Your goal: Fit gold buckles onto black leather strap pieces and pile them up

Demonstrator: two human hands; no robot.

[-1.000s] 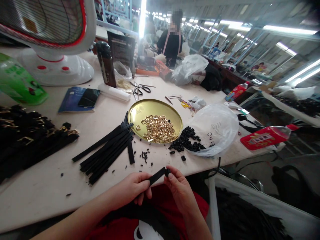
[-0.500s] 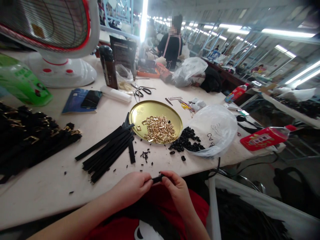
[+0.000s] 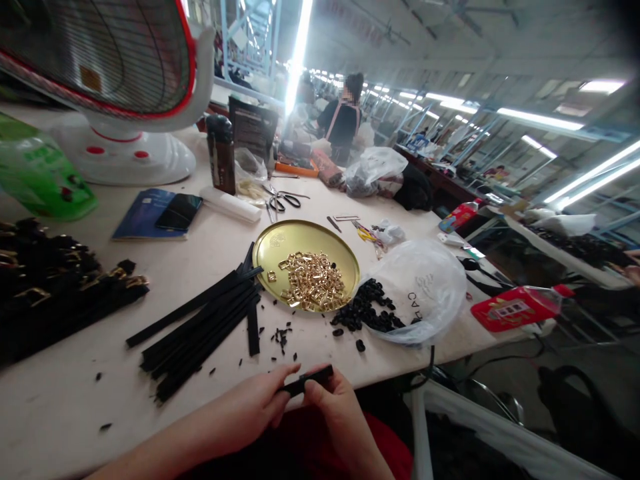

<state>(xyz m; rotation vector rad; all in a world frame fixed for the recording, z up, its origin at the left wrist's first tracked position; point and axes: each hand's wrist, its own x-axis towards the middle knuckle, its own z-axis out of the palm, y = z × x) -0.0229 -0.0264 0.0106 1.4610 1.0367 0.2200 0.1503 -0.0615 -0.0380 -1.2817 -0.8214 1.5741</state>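
Note:
Both my hands hold one black strap (image 3: 309, 379) at the table's near edge. My left hand (image 3: 255, 403) pinches its left part, and my right hand (image 3: 336, 410) grips its right end with fingers closed. Just beyond them lies a fan of loose black straps (image 3: 200, 330) on the white table (image 3: 65, 407). A round gold tray (image 3: 280, 243) holds a heap of gold buckles (image 3: 313, 280). Beside it, small black loops (image 3: 367, 310) spill from a clear plastic bag (image 3: 425, 280).
A pile of straps with gold buckles (image 3: 55, 287) lies at the left. A white and red fan (image 3: 125, 87), a green bag (image 3: 40, 173), a notebook with a phone (image 3: 155, 213), scissors (image 3: 283, 198) and a red bottle (image 3: 515, 308) are around. A person (image 3: 343, 120) stands at the far end.
The view has tilted up, so my hands sit lower in the frame. My hands have come closer together along the strap, which now lies nearly level between them.

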